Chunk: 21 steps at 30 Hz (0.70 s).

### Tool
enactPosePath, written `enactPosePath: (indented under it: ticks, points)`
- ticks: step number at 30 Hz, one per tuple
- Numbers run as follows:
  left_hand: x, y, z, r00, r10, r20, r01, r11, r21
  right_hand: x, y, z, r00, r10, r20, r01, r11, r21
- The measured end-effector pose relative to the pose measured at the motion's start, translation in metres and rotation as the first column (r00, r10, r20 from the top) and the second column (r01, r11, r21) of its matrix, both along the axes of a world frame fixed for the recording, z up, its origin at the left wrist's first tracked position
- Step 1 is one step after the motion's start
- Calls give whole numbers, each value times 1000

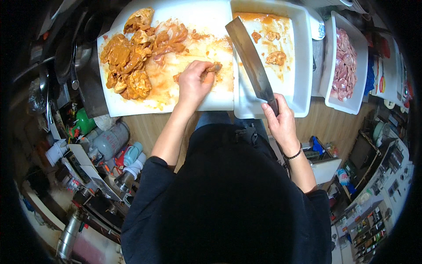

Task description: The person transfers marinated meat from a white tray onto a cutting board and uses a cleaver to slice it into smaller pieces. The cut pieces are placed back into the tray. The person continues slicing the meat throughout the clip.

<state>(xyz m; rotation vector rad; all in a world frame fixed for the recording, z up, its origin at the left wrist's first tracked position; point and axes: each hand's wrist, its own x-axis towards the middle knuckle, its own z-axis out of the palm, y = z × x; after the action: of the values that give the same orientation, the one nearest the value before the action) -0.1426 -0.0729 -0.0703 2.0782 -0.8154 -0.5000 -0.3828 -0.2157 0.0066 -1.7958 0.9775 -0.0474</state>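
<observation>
A small piece of marinated meat (216, 67) is pinched at the fingertips of my left hand (196, 81), low over the white cutting board (211, 104). My right hand (283, 120) grips the dark handle of a cleaver (249, 59), its long blade slanting up and left over the white plastic tub (303, 82). Heaped on the board's left side are orange-coated pieces of raw meat (127, 62), apparently chicken. Paler sliced strips (169, 38) lie beside that heap. Inside the tub are a few coated pieces (276, 58) and smears of sauce.
A second white tub (361, 72) to the right holds pinkish raw meat pieces (344, 66). Pans and ladles (75, 62) crowd the left side. A gas cylinder (112, 140) stands on the floor at the left. Scissors with coloured handles (382, 84) lie at the far right.
</observation>
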Motion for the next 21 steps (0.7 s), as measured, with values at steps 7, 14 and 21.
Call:
enactPosePath:
  ticks: [7, 14, 21]
  points:
    - [2, -18, 8, 937, 83, -339, -44, 992, 120, -11, -2, -6, 999, 42, 27, -43, 998, 43]
    - [-3, -11, 14, 909, 51, 413, -92, 992, 81, -10, -8, -6, 994, 105, 7, -105, 992, 65]
    - [-11, -11, -10, 848, -106, 519, 156, 986, -55, -9, -23, -1, 986, 165, -34, -165, 986, 18]
